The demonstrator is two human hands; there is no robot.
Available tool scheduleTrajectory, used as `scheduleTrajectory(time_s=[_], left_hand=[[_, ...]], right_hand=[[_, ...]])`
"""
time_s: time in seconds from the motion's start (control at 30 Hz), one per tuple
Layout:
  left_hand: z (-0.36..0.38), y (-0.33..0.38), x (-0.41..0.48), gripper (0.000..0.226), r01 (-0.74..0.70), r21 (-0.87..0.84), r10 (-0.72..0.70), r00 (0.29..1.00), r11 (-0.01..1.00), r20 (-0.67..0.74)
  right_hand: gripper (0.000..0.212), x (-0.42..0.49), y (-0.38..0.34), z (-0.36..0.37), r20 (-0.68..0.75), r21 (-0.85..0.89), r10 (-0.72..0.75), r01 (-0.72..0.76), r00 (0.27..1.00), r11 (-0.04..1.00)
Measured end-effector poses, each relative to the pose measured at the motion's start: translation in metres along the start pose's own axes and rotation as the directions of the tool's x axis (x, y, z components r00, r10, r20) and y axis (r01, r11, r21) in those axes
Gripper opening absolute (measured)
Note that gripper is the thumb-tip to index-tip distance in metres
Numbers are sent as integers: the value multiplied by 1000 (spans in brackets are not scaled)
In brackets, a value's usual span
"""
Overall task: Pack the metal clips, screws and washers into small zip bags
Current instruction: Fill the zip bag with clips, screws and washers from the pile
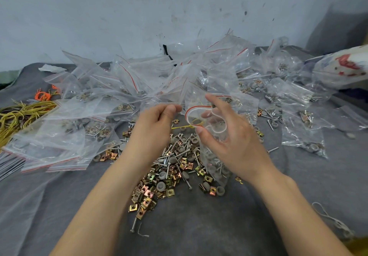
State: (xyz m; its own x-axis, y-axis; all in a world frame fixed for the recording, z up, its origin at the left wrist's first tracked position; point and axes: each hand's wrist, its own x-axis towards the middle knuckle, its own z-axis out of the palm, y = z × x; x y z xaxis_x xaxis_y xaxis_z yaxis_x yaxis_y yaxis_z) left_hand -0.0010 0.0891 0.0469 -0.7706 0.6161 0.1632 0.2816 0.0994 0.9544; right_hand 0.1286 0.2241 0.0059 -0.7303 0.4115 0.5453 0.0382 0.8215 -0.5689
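My right hand (pixel 225 136) holds a small clear zip bag (pixel 216 168) upright, thumb and fingers spreading its red-striped mouth (pixel 197 112) wide. Screws and grey washers show through the bag's lower part. My left hand (pixel 157 122) hovers just left of the mouth with its fingertips pinched together; what they pinch is too small to tell. Below both hands lies a loose heap of brass-coloured metal clips (pixel 147 194), silver screws (pixel 169 156) and grey washers (pixel 161 186) on the grey cloth (pixel 199 226).
A big pile of filled zip bags (pixel 139 80) spreads across the back and both sides. Flat empty bags (pixel 53 162) are stacked at the left, beside yellow and orange elastic bands (pixel 22 112). A wall rises behind. A white band (pixel 330 220) lies at the right.
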Motion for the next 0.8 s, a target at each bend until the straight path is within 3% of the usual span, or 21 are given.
scheduleTrajectory(time_s=[0.1, 0.23, 0.37, 0.67, 0.73, 0.8], left_hand=[[9, 19, 5, 24, 193, -309, -175, 981, 931, 87], [29, 48, 11, 16, 211, -506, -176, 977, 836, 117], [49, 56, 11, 17, 179, -506, -157, 984, 844, 87], [43, 58, 13, 19, 105, -671, -112, 993, 734, 33], [32, 55, 15, 19, 57, -628, -96, 995, 776, -28], [18, 46, 17, 21, -25, -387, -23, 993, 922, -119]], right_hand=[[68, -1, 0, 2, 17, 7, 11, -11, 1000, 1000], [74, -1, -1, 4, -2, 6, 15, -15, 1000, 1000], [77, 2, -2, 2, -13, 48, 12, -11, 1000, 999], [74, 3, 3, -1, -70, 95, 39, -32, 997, 995], [74, 3, 4, -2, -72, 98, 55, -48, 996, 994], [72, 3, 6, -4, -82, 93, 58, -51, 995, 994]])
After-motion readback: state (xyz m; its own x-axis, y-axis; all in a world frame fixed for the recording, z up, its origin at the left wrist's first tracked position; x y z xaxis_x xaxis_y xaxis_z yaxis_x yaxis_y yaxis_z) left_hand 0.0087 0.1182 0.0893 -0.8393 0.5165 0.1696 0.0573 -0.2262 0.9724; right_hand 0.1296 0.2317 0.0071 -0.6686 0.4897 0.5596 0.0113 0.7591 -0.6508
